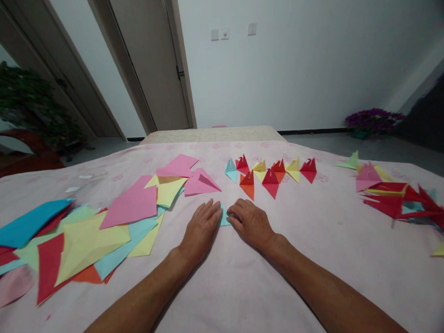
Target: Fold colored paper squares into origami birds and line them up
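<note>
Between my hands lies a small folded piece of light blue paper (225, 218), mostly covered by my fingers. My left hand (201, 226) rests on the cloth with fingers stretched out, their tips on the paper's left edge. Curled inward, the fingers of my right hand (252, 222) grip the paper's right edge. Just beyond the left hand is a pink folded sheet (200, 182). Farther back stand several folded paper cranes in two rows, among them a red crane (271, 183), an orange crane (247, 185) and a light blue crane (231, 170).
A loose pile of coloured paper sheets (89, 241) spreads over the left side of the pink tablecloth (226, 292). More folded paper pieces, mainly red (387, 204), are heaped at the right edge. Beyond the table are a door (149, 62), a white wall and potted plants.
</note>
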### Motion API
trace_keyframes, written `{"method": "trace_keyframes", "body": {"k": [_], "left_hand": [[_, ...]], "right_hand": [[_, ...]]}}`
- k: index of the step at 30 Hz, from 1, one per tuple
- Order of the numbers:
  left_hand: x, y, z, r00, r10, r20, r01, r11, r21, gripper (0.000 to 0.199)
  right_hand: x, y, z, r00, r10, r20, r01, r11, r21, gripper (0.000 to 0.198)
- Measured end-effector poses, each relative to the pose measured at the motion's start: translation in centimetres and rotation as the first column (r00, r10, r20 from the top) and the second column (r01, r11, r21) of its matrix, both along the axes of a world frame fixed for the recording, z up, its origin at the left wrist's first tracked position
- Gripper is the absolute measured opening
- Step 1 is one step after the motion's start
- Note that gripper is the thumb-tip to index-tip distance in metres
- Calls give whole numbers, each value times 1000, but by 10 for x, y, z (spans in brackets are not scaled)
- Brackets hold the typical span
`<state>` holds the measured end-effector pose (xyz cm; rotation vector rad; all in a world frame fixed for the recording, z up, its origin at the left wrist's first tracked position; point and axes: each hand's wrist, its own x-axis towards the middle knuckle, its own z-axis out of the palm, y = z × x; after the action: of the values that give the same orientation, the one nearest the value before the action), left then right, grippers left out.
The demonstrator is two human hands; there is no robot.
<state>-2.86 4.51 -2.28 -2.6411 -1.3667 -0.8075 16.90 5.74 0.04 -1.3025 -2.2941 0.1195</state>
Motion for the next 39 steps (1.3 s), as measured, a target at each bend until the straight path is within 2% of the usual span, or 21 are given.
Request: {"method": "trace_keyframes", "body": {"k": [8,15,19,22,24,27,29,31,34,39], "left_hand": [[0,0,10,982,5,-187,-31,990,-138,43],[0,5,13,972,20,-232,-58,986,-155,51],[1,9,12,973,62,-221,-101,980,-172,52],[-3,11,12,995,55,-89,-74,973,-220,48],[-9,11,14,990,80,117,-47,965,-257,44],[-17,10,20,878,211,430,-81,950,-302,40],[-18,9,23,827,254,502,-86,939,-333,36],[-17,7,24,842,239,483,-67,936,-347,29],[-14,7,23,905,160,394,-29,948,-317,24],[-13,8,16,985,7,175,36,970,-239,37]], "right_hand": [[-1,-1,1,991,25,129,-30,999,35,10],[-5,-2,6,980,0,199,-9,999,44,17],[-5,-2,5,985,-4,171,-1,1000,29,17],[-2,1,1,999,-11,34,12,1000,-9,17],[2,5,-3,995,-42,-92,38,998,-47,18],[5,9,-6,967,-86,-238,66,994,-88,19],[6,10,-5,954,-99,-281,73,992,-100,18],[5,9,-3,953,-106,-284,77,991,-110,16],[3,5,1,958,-90,-273,60,991,-116,13],[2,0,5,979,5,-203,-22,996,-83,8]]}}
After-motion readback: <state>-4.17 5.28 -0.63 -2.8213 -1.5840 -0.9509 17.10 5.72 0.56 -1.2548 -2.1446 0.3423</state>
